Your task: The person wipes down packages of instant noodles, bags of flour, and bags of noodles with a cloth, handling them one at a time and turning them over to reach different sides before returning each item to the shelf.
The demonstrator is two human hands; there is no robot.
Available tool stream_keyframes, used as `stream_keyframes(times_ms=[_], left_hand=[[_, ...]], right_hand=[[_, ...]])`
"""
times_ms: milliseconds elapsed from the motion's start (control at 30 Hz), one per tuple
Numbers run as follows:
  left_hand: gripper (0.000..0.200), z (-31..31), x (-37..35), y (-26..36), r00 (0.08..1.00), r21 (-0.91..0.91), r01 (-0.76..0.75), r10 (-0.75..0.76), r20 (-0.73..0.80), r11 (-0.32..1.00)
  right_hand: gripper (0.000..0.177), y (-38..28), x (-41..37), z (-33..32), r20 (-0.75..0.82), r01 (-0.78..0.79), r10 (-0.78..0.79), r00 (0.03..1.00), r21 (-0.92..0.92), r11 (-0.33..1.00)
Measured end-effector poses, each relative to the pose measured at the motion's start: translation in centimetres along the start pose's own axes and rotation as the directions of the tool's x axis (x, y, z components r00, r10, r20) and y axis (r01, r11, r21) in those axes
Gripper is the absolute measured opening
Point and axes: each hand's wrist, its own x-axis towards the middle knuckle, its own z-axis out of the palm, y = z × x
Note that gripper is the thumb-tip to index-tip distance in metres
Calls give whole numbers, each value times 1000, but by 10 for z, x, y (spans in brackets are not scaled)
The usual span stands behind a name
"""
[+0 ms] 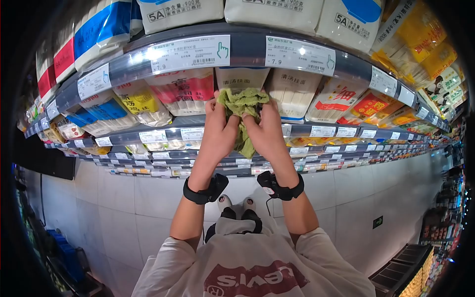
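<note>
A crumpled green cloth (243, 101) is bunched between my two hands at the second shelf level, with its lower end hanging down. My left hand (220, 126) grips the cloth from the left, fingers curled and thumb against it. From the right, my right hand (266, 127) holds it the same way. Right behind the cloth stands a white noodle packet (241, 78), partly covered by it. A pink and white packet (184, 91) is just left of my left hand, and another white packet (293, 93) is just right of my right hand.
The upper shelf edge (247, 49) with price labels curves above my hands. Larger noodle packs (180, 10) stand on it. A lower shelf edge (321, 131) runs below, with more shelves under it. Blue crates (69, 255) are at lower left, a dark rack (403, 270) at lower right.
</note>
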Motion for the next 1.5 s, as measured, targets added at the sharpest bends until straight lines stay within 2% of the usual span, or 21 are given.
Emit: stream_keyframes(times_ms=[100,233,333,467,500,567,600,633,733,800,833,900,933,967,1033,1067,1100,1200,1333,1400,1500], left_hand=[[46,-3,4,1,1000,15,-4,4,8,1000],[51,-8,3,1,999,25,9,-10,47,1000],[54,-4,4,-6,999,14,-23,22,35,1000],[60,2,3,-10,998,120,-64,60,33,991],[63,0,0,-3,1000,27,6,-6,15,1000],[66,-3,-10,5,997,-64,73,-73,-3,995],[68,-5,-17,7,991,-187,128,-121,49,974],[71,-7,-22,8,982,-305,184,-160,104,934],[74,-18,-34,10,983,-203,172,-153,104,964],[75,-18,-35,0,979,-174,189,-171,111,967],[75,-17,-35,-2,975,-147,203,-187,120,968],[76,-16,-30,7,953,-82,284,-272,137,955],[76,-15,-28,12,921,-16,364,-357,155,931],[76,-9,-28,5,923,-15,358,-352,158,933],[75,2,-31,-29,998,-27,4,-3,58,1000],[76,2,-26,-40,982,105,-167,156,104,980],[76,3,-25,-40,982,109,-173,163,100,979],[72,5,-28,-28,996,-131,68,-60,68,989],[74,8,-29,-37,999,-126,49,-48,11,991],[76,10,-28,-40,998,-206,42,-51,-36,978],[78,9,-32,-37,997,-188,63,-68,-22,980]], right_hand=[[60,-7,4,-5,70,23,-16,997,-95,995],[62,-22,4,-9,81,-44,51,995,-93,995],[70,-12,-3,-7,84,14,-2,996,-142,990],[64,-1,-3,-5,36,110,-106,994,-127,986],[64,6,-4,-12,35,110,-106,994,-125,986],[55,23,-5,-32,106,-17,11,994,53,998],[47,3,-10,-46,133,-200,170,976,258,945],[47,5,-15,-60,136,-197,166,977,260,945],[45,8,-24,-95,110,-209,192,975,173,963],[48,6,-27,-104,87,-240,225,970,437,867],[48,5,-27,-101,89,-240,224,970,439,866],[51,1,-23,-87,191,-171,96,977,429,887],[55,-1,-19,-79,294,-198,97,951,336,921],[57,-4,-16,-62,321,-217,100,942,353,910],[56,-2,-5,-40,291,-136,49,956,289,948],[56,9,1,-32,306,-101,41,951,183,978],[55,18,6,-24,322,-63,35,946,75,995],[54,34,8,-9,297,-57,62,953,-25,998],[52,32,3,-8,294,22,-9,956,-39,999],[51,30,-2,-9,303,63,-36,952,-78,995],[51,21,-23,-8,254,12,11,967,-86,996]])
